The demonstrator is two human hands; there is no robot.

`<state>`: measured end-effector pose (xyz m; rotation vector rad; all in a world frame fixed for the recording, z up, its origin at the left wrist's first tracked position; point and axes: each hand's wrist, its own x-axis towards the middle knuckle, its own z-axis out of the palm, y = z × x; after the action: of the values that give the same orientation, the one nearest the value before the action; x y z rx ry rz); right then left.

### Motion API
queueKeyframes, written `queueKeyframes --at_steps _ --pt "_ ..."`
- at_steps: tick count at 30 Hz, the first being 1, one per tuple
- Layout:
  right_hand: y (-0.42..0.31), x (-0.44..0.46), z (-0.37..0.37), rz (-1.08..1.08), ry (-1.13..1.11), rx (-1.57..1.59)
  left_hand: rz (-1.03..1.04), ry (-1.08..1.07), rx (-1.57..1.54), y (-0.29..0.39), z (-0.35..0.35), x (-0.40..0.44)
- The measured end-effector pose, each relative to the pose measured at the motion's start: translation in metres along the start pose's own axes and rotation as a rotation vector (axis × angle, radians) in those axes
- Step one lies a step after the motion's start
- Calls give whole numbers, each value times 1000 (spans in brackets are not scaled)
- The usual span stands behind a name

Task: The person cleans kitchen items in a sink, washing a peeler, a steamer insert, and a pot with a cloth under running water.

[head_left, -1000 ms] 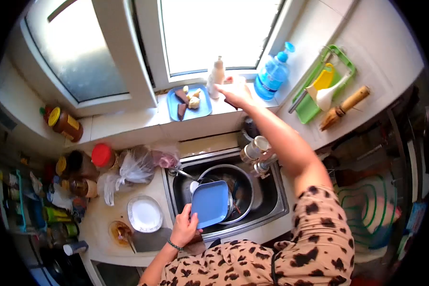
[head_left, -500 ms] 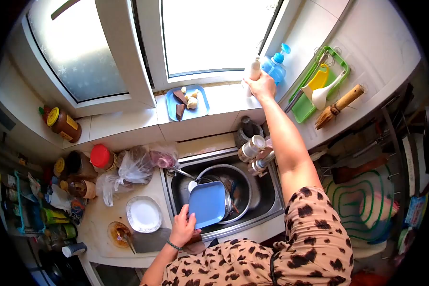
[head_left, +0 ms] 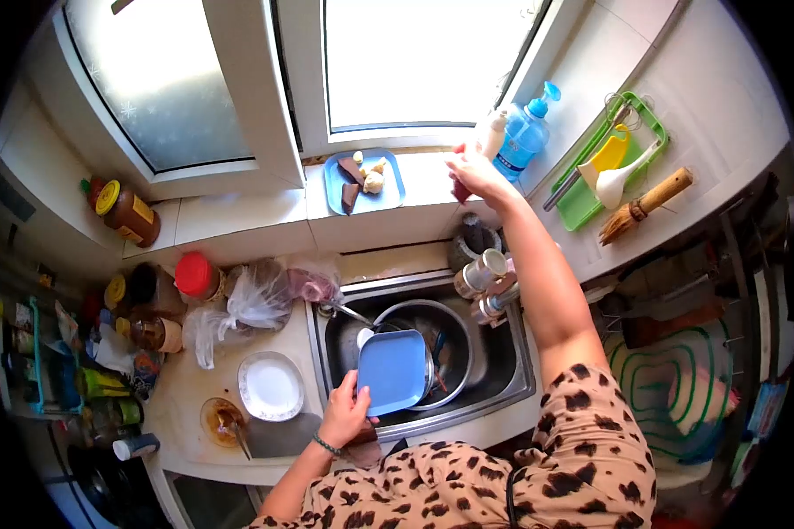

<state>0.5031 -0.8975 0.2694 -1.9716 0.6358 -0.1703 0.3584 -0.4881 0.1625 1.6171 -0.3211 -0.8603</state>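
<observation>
My left hand [head_left: 346, 410] grips a small blue square plate [head_left: 391, 374] by its left edge, over the sink [head_left: 512, 388]. Below the plate is a round metal basin [head_left: 464, 353] with utensils and dishes in it. At the windowsill my right hand [head_left: 481, 175] is closed around a small dark red thing [head_left: 460, 190], mostly hidden by the fingers. Just behind that hand stand a pale bottle [head_left: 492, 132] and a blue pump bottle [head_left: 522, 141].
Another blue plate [head_left: 333, 192] with ginger and brown pieces sits on the sill. A white plate [head_left: 271, 386] and a glass bowl [head_left: 222, 421] are left of the sink. Jars [head_left: 481, 271] stand near the faucet. A green rack [head_left: 582, 207] hangs at right.
My right hand has let go of the pale bottle and moved slightly down, now at a dark red thing. My left hand still holds the blue plate. The view has shifted slightly.
</observation>
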Motion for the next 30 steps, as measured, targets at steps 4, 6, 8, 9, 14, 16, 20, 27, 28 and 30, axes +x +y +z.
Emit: queueKeyframes --at_steps 4,6,8,9,14,16,20,27,28,30 --pt "31 75 57 -522 262 -199 -9 -11 -12 8 2 -3" --pt "36 89 62 -547 210 -302 14 -12 -26 12 2 -3" --pt "42 87 64 -574 200 -400 6 -10 -17 14 -1 -7" --pt "44 88 65 -651 217 -449 -2 4 -52 6 -2 -8" --pt "37 46 59 -437 -119 -435 -69 -17 9 22 -5 -8" --pt "33 12 55 -503 -234 -638 -14 -24 79 29 -2 -5" --pt "39 0 33 -412 -61 -597 -97 -92 -250 21 -4 5" --pt "35 -10 33 -278 -266 -764 102 -39 -336 71 -17 20" --pt "42 -14 39 -375 -426 -710 130 -13 -338 77 -22 23" --pt "12 -62 37 -376 -511 -634 213 67 -315 94 -29 36"
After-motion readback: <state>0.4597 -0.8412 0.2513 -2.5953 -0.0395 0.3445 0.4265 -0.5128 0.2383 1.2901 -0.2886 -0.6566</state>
